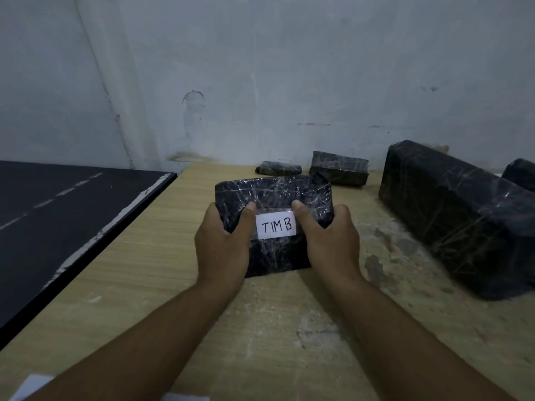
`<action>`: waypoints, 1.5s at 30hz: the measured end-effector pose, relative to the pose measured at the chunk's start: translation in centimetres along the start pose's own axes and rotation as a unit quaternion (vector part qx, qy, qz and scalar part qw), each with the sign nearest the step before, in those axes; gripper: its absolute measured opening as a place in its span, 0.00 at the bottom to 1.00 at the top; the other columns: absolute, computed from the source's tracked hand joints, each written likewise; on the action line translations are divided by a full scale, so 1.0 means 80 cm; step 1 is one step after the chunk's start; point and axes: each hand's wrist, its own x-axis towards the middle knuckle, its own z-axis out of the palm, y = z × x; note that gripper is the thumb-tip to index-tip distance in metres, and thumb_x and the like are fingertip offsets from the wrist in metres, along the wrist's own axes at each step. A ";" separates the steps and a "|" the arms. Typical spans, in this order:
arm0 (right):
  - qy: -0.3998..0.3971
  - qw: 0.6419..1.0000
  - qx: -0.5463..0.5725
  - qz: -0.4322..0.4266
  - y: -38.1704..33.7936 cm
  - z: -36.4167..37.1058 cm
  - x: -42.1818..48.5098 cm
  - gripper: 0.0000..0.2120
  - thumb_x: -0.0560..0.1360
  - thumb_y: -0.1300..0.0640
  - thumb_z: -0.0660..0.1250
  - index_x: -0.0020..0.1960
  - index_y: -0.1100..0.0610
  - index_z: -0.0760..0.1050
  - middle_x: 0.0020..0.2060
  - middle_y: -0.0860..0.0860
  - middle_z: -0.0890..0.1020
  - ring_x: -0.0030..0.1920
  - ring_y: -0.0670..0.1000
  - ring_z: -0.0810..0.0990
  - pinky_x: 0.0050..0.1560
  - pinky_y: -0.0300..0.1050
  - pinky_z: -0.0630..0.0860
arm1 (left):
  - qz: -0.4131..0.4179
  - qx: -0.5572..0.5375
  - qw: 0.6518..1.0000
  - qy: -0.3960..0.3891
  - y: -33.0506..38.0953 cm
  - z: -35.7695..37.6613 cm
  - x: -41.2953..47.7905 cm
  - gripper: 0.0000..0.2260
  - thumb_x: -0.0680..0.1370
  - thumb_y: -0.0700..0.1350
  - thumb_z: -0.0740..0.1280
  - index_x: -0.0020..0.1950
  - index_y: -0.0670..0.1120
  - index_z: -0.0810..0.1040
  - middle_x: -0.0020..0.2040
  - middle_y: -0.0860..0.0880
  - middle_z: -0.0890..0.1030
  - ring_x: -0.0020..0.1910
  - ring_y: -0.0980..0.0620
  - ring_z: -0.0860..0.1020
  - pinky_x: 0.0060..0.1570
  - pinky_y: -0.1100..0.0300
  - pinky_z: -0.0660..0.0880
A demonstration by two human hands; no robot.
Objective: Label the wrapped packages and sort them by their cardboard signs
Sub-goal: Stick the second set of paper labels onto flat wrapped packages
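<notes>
A black plastic-wrapped package (269,195) is held over the wooden table (162,256), gripped on both sides. My left hand (223,241) clasps its left edge, thumb on top. My right hand (327,238) clasps its right edge, thumb beside the label. A white paper label (276,226) reading "TIM B" is stuck under clear tape on the package's top face, between my two thumbs. No cardboard sign is in view.
A large long wrapped package (451,218) lies at the right, with another dark one (521,173) behind it. Two smaller wrapped packages (338,167) (278,167) sit by the wall. A black board (58,215) adjoins the table's left edge. White paper scraps (31,386) lie at the bottom.
</notes>
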 end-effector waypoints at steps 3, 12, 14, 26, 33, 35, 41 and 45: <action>0.006 1.000 0.010 -0.002 0.003 -0.003 0.006 0.18 0.77 0.42 0.67 0.51 0.57 0.72 0.38 0.45 0.77 0.36 0.44 0.76 0.27 0.29 0.67 | 0.012 0.009 1.000 -0.005 0.000 0.000 -0.001 0.04 0.80 0.50 0.68 0.48 0.52 0.75 0.43 0.55 0.82 0.38 0.66 0.80 0.32 0.71 0.75; 0.006 1.000 -0.003 0.016 0.004 -0.005 0.013 0.24 0.71 0.36 0.71 0.53 0.55 0.71 0.44 0.47 0.80 0.41 0.45 0.79 0.37 0.37 0.74 | 0.038 0.009 0.998 -0.051 -0.006 0.006 -0.004 0.05 0.83 0.50 0.63 0.56 0.51 0.75 0.48 0.53 0.83 0.45 0.59 0.83 0.40 0.60 0.81; 0.016 1.000 0.020 0.009 0.009 -0.012 0.023 0.18 0.76 0.41 0.69 0.48 0.58 0.74 0.40 0.49 0.81 0.37 0.46 0.79 0.33 0.39 0.70 | 0.042 0.017 0.998 -0.053 -0.007 0.005 -0.003 0.06 0.83 0.50 0.63 0.56 0.48 0.75 0.48 0.52 0.83 0.45 0.56 0.82 0.40 0.58 0.80; -0.015 0.998 0.060 0.001 0.021 -0.012 0.028 0.17 0.73 0.43 0.74 0.42 0.56 0.75 0.36 0.49 0.84 0.36 0.47 0.83 0.35 0.44 0.78 | 0.003 0.014 0.999 -0.051 -0.003 0.000 -0.002 0.09 0.81 0.50 0.68 0.54 0.47 0.75 0.47 0.50 0.83 0.47 0.52 0.83 0.47 0.43 0.81; -0.040 0.996 0.076 -0.010 0.023 -0.015 0.025 0.15 0.75 0.44 0.72 0.45 0.56 0.74 0.37 0.48 0.82 0.34 0.46 0.81 0.30 0.31 0.72 | -0.011 -0.008 0.997 -0.079 -0.007 0.000 0.000 0.10 0.78 0.47 0.72 0.55 0.48 0.74 0.50 0.51 0.84 0.50 0.51 0.83 0.45 0.51 0.83; -0.068 0.991 0.118 0.013 0.023 -0.014 0.026 0.16 0.72 0.46 0.76 0.48 0.56 0.76 0.40 0.50 0.86 0.39 0.48 0.85 0.33 0.37 0.78 | -0.007 -0.013 0.997 -0.081 -0.008 -0.001 0.001 0.08 0.79 0.47 0.71 0.55 0.49 0.74 0.50 0.51 0.84 0.50 0.53 0.83 0.46 0.52 0.83; -0.011 0.997 0.080 0.004 0.026 -0.014 0.035 0.17 0.78 0.44 0.68 0.39 0.56 0.73 0.38 0.58 0.82 0.37 0.53 0.80 0.39 0.51 0.78 | 0.004 0.000 0.995 -0.097 -0.006 0.001 0.001 0.06 0.82 0.48 0.66 0.54 0.47 0.74 0.49 0.49 0.83 0.50 0.50 0.82 0.45 0.53 0.82; -0.044 0.998 0.038 -0.031 0.024 -0.015 0.029 0.11 0.80 0.48 0.66 0.43 0.52 0.73 0.39 0.48 0.80 0.35 0.42 0.77 0.29 0.28 0.68 | -0.012 -0.031 0.995 -0.090 -0.004 -0.001 0.003 0.03 0.82 0.47 0.65 0.54 0.49 0.74 0.50 0.48 0.83 0.50 0.49 0.82 0.46 0.56 0.82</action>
